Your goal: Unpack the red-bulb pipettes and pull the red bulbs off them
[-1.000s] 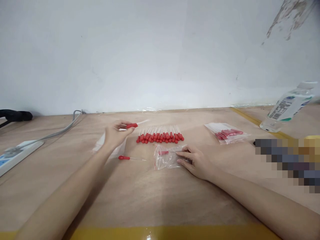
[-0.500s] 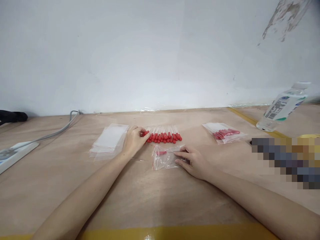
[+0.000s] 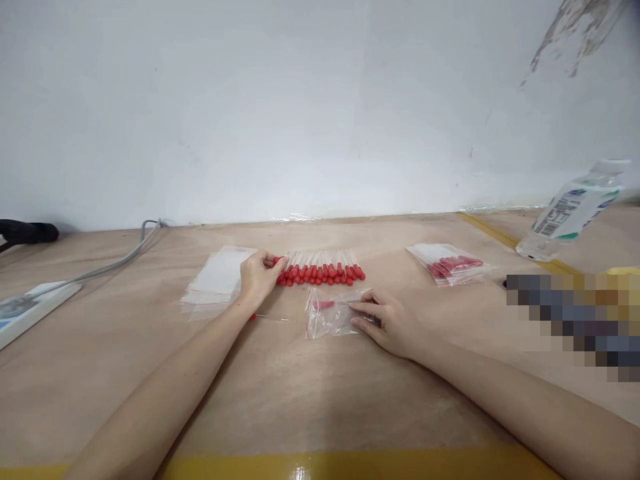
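Several glass droppers with red rubber bulbs lie in a row at mid-table, bulbs toward me. At the row's left end, my left hand is closed in a pinch on a dropper's red bulb. One loose dropper lies nearer me, partly behind my left forearm. My right hand holds the right end of a clear zip bag against the table, thumb and fingers on the plastic. Inside that bag a red bulb shows at the left.
A stack of flat zip bags lies left of the row. To the right are filled bags with red bulbs inside. Farther right a water bottle stands beside a blurred patch. A power strip with a grey cable lies far left.
My left hand has moved slightly left along the row, and more of the red bulbs there show. The loose dropper's red end has come into view. My right hand stays on the bag.
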Motion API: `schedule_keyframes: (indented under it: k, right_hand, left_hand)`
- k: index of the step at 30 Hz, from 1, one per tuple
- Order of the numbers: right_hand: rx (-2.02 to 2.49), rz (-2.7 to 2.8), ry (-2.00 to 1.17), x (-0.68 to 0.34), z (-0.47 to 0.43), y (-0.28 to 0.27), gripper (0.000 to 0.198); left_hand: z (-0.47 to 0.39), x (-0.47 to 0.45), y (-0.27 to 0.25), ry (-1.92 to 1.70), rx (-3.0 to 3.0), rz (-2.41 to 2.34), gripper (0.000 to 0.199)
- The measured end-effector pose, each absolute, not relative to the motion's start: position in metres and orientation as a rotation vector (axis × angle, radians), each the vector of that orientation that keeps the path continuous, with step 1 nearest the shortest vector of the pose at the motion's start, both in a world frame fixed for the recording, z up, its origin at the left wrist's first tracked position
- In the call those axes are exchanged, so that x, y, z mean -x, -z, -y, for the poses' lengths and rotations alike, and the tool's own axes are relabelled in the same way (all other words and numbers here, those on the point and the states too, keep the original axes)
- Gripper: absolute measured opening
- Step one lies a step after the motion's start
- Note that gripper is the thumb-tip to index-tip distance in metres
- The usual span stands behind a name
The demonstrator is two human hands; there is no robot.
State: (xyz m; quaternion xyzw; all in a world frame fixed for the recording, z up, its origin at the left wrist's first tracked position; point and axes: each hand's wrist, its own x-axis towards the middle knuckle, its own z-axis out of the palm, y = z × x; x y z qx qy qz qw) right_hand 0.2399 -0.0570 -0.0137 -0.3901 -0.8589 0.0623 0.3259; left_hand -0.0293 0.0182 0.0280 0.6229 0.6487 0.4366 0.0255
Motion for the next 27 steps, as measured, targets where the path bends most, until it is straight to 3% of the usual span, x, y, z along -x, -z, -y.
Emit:
schedule_keyframes:
  k: [12,27]
  right_hand:
    - [1.036,2.257,-0.179,-0.24,0.057,0.015,0.027]
    - [1.034,2.255,-0.159,-0.24,0.057,0.015,0.027]
  left_hand:
    - [-0.022,0.043,-0.027,-1.506,-1.763,-2.106,0.034]
    - [0.004,0.059,-0.03,-1.025,-1.953,-2.152,0.044]
